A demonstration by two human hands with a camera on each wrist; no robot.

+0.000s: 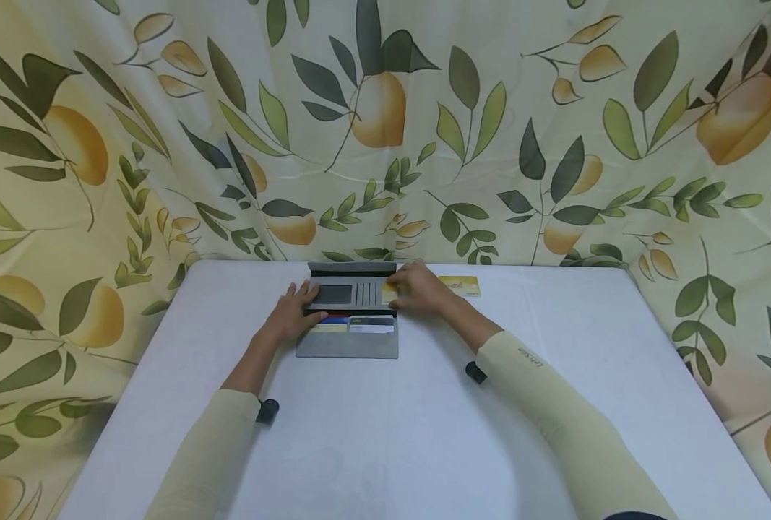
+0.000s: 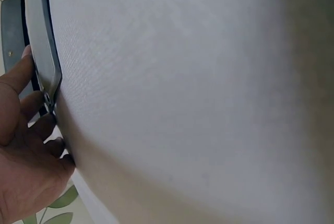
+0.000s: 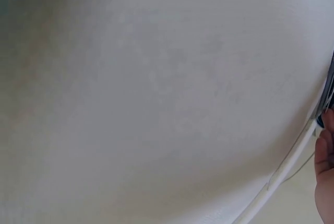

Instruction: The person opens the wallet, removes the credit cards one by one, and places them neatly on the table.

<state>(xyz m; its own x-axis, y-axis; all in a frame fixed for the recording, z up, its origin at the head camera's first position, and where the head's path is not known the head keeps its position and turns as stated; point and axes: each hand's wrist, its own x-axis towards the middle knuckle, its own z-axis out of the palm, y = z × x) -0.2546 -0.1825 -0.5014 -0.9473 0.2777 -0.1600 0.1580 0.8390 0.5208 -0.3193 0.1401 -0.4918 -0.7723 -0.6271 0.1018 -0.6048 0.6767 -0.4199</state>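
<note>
A grey wallet (image 1: 346,347) lies unfolded near the table's far edge, with a dark window panel and a row of card slots. At its left side my left hand (image 1: 287,314) grips the edge, the thumb laid across the inner face; the left wrist view shows the fingers along the wallet's rim. My right hand (image 1: 420,289) pinches a yellow card (image 1: 388,292) at the slots' right end, the fingers covering part of it. Several cards (image 1: 372,325) sit in the lower pocket. Only a sliver of the wallet (image 3: 326,96) shows in the right wrist view.
Another yellow card (image 1: 461,285) lies on the white tablecloth (image 1: 385,433), right of the wallet and behind the right hand. A curtain (image 1: 489,180) with a fruit and leaf print hangs right behind the table's far edge.
</note>
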